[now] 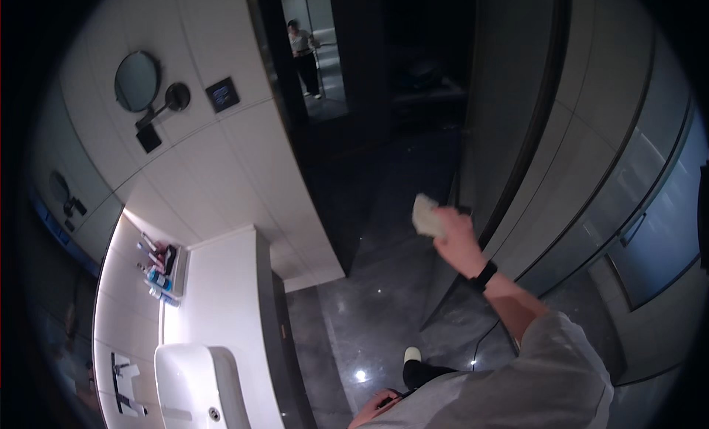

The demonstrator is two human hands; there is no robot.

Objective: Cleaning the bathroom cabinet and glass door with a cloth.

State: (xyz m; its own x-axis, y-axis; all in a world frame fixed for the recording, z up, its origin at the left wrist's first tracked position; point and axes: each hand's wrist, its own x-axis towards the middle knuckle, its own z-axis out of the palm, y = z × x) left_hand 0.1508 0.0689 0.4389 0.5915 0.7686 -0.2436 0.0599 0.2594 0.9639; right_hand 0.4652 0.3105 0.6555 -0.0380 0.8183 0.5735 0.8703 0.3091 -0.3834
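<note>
My right hand (pixel 458 238), with a black band on its wrist, is raised in front of me beside a dark door (pixel 512 113). It grips a pale cream cloth or pad (pixel 427 215); its exact kind is blurred. A short dark piece, perhaps a door handle (pixel 463 209), shows just behind the knuckles. Down at my waist is my left hand (pixel 378 405), fingers curled by a small dark object (pixel 389 401). Whether it holds that object is unclear.
At left, a white basin (pixel 185 382) sits on a white counter (pixel 221 296) below a wall tap (pixel 123 368). Toiletries (pixel 159 278) line a ledge. A round mirror (pixel 137 81) juts from the wall. A cable (pixel 483 339) crosses the dark floor (pixel 354 329) near my foot.
</note>
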